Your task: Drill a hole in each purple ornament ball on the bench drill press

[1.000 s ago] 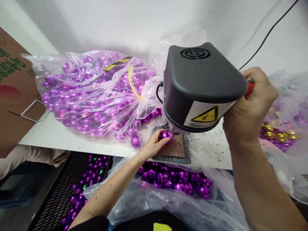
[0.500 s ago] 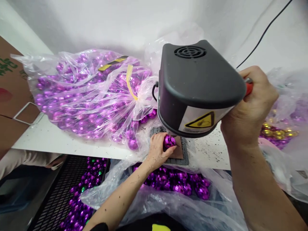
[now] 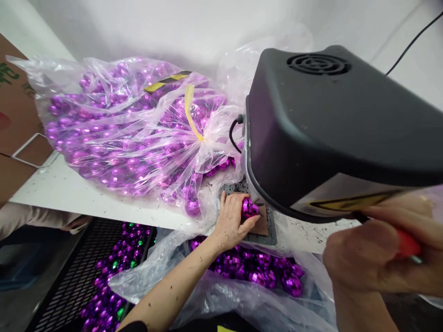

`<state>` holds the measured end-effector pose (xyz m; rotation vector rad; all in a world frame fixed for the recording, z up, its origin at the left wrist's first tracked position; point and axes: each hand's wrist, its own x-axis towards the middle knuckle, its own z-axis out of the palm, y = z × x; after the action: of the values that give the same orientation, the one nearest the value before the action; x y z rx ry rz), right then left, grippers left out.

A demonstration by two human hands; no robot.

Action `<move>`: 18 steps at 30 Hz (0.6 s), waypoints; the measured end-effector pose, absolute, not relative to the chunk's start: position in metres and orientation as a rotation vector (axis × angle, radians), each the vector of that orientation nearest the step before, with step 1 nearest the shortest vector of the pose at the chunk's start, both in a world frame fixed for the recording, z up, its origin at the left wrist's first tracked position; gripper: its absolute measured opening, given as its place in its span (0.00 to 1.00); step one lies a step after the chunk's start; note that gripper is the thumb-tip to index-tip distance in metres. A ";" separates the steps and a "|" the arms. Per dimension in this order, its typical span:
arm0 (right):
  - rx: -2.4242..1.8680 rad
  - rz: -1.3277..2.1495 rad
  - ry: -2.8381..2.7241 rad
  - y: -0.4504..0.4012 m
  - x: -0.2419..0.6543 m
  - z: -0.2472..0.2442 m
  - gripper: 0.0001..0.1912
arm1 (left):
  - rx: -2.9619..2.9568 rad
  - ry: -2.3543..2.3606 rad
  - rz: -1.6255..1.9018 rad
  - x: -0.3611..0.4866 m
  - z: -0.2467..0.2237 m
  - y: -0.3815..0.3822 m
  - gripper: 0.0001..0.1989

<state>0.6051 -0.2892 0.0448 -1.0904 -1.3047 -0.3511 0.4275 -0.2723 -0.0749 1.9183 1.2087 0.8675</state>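
Observation:
My left hand [image 3: 231,219] is closed around a shiny purple faceted bauble [image 3: 249,208], with thumb and fingers on its sides. The bauble is over a brown pad [image 3: 262,223] on a grey ridged mat [image 3: 272,237], below the front edge of a black machine housing [image 3: 332,124]. At the right, my right hand [image 3: 362,258] is closed on a red handle [image 3: 408,243] with a metal end, beside the housing's yellow warning label [image 3: 346,203]. Whether the handle is fixed to the machine I cannot tell.
A tied clear bag of purple baubles [image 3: 121,138] lies on the white table [image 3: 44,189]. An open plastic bag with more baubles [image 3: 258,269] hangs below its front edge. Smaller purple and green balls [image 3: 121,258] fill a black crate [image 3: 69,272]. A cardboard box [image 3: 15,115] stands left.
My right hand has moved down and right with the red handle. The machine housing looks larger and further right as the view shifts. My left hand still holds the bauble.

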 end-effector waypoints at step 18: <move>-1.067 -0.507 -1.461 -0.302 0.607 0.015 0.12 | 1.969 1.260 0.838 0.428 -0.070 -0.273 0.21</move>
<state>0.6073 -0.3020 0.0145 -1.0675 -1.4610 -0.5066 0.4276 -0.2731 -0.0699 1.9688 1.2596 0.8385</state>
